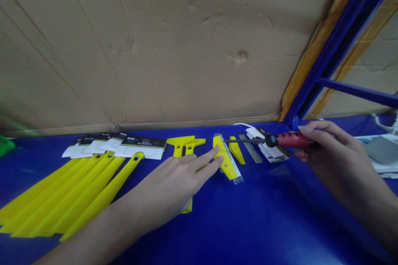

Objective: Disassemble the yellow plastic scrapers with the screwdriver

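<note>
Across the lower left of the view, the left forearm is slanting up toward the middle, the back of the left hand (178, 180) facing upward; from the right edge, the right hand (336, 157) is pointing inward with its wrist raised. The left index and middle fingers are extending, slightly apart, and resting on a yellow scraper head (230, 169), which is lying near the middle of the counter (264, 219) along a clear-edged blade strip. The left thumb is staying out of sight, so whether it is gripping anything cannot be told. The right hand is closing around a red-and-black screwdriver (294, 140), whose shaft is reaching leftward over a smaller yellow piece (236, 152), a grey metal strip (251, 149) and some printed packets (270, 151), its tip appearing at the scraper head. Yellow handles (102, 190) with printed cards (141, 148) are lying at left, yellow T-shaped scrapers (194, 145) beside the left hand. Behind, cardboard (186, 49) is standing beside a blue frame (329, 45).
</note>
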{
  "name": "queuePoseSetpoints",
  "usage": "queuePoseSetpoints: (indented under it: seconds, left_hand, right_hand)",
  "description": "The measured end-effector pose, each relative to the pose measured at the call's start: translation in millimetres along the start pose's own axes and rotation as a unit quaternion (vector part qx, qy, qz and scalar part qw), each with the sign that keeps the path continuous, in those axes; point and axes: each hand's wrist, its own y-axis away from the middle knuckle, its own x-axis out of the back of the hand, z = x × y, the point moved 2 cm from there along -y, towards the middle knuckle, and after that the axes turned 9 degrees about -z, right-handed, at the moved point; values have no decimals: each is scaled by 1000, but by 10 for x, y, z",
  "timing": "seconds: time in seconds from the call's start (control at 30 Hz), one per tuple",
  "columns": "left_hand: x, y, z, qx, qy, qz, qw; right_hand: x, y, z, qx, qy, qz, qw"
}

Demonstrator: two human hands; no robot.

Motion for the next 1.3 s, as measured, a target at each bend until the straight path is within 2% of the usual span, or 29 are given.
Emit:
queuePoseSetpoints:
  seconds: [0.23, 0.4, 0.67, 0.87, 0.93, 0.97, 1.1, 1.17, 1.3]
  left_hand:
    - [-28, 27, -12, 6, 11, 11, 1000]
    - [-37, 42, -31, 14, 11, 26, 1000]
    - [-57, 37, -74, 33, 19, 33, 999]
    - [54, 4, -101, 44, 94, 127, 986]
    - [107, 10, -120, 53, 115, 150, 980]
    - [127, 17, -131, 50, 117, 150, 980]
    - [154, 48, -174, 21, 64, 123, 990]
    - [141, 59, -191, 20, 35, 107, 993]
    - [109, 65, -177, 5, 6, 78, 997]
  right_hand:
    - [17, 15, 10, -27, 20, -6, 999]
    - [5, 44, 20, -6, 53, -12, 999]
    - [-7, 4, 64, -88, -17, -9, 996]
    - [-7, 62, 57, -220, -85, -7, 972]
    - [-47, 117, 50, -270, -114, -52, 955]
    - [-86, 140, 46, -283, -119, -95, 947]
    - [-317, 150, 77, -259, -66, -273, 924]
    - [-434, 110, 146, -247, -13, -291, 924]
    - [-618, 43, 286, -183, 77, -273, 941]
